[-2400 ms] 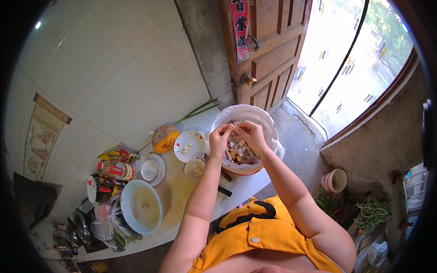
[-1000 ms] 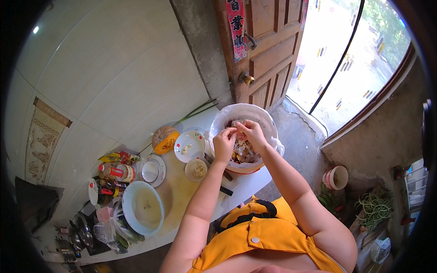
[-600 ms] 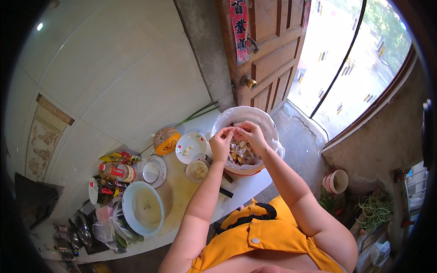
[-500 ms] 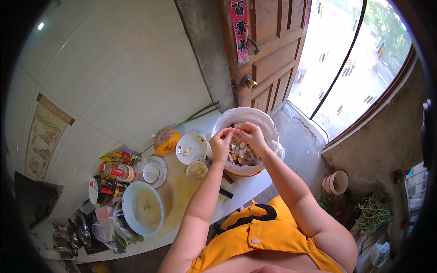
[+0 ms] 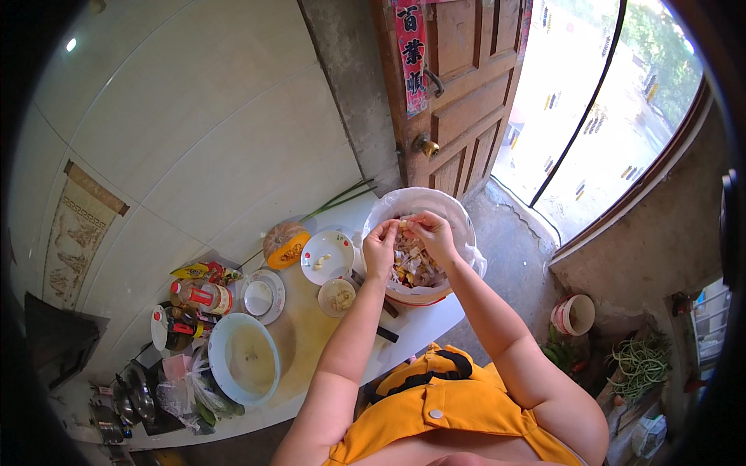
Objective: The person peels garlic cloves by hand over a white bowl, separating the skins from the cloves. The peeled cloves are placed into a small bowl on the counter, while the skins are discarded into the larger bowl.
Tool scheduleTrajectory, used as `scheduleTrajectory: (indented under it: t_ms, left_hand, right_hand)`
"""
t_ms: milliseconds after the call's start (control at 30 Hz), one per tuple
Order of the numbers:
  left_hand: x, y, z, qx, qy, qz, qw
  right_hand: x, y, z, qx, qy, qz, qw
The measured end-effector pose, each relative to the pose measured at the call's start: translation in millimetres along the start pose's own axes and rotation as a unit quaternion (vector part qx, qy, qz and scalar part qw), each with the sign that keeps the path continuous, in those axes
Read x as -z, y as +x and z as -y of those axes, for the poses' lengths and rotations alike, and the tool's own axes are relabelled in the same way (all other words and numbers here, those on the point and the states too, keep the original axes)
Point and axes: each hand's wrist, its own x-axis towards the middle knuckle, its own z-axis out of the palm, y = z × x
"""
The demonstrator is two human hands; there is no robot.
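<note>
Hands meet above a bin lined with a clear plastic bag [image 5: 458, 233] at the desk [image 5: 311, 349] edge: the left hand [image 5: 379, 248] and right hand [image 5: 431, 233] both pinch a small pale garlic clove [image 5: 402, 224] between their fingertips, over a heap of peelings (pale skins and scraps) inside the bag. Just left of the bin sits a white plate [image 5: 326, 256] with a few cloves, a small bowl [image 5: 337, 297] below it, and a cut pumpkin wedge [image 5: 284, 245] beyond.
</note>
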Motion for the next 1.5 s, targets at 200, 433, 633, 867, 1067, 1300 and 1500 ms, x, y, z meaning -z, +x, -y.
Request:
scheduleTrajectory:
  t_ms: [200,433,633,867,1067,1300,1500]
  left_hand:
    - [-5.0,-2.8,1.7,-0.044,-0.036,-0.008,0.998]
    - [-7.8,-5.3,-13.4,-0.014,-0.035,0.004,0.999]
    - [-9.1,-3.1,-11.6,-0.028,-0.08,0.006,0.996]
    - [-10.1,0.2,-1.5,0.022,-0.144,-0.001,0.989]
    - [-5.6,4.5,9.4,0.032,-0.117,-0.008,0.993]
    - [-6.7,0.2,6.3,0.009,-0.154,0.019,0.988]
    - [-4.8,-4.2,-1.4,0.084,-0.189,0.018,0.978]
  right_hand:
    - [0.2,0.2,-3.1,0.006,-0.026,-0.015,1.0]
    - [4.5,0.3,-7.7,0.051,-0.125,-0.027,0.99]
    - [-5.7,-3.3,10.6,0.055,-0.162,-0.024,0.985]
    - [-2.8,-1.3,5.3,0.025,-0.078,-0.029,0.996]
    - [-4.8,-1.8,8.4,0.011,-0.015,-0.038,0.999]
    - [-2.4,-0.5,4.4,0.054,-0.084,-0.024,0.995]
    - [-4.2,-3.1,9.6,0.09,-0.147,-0.028,0.985]
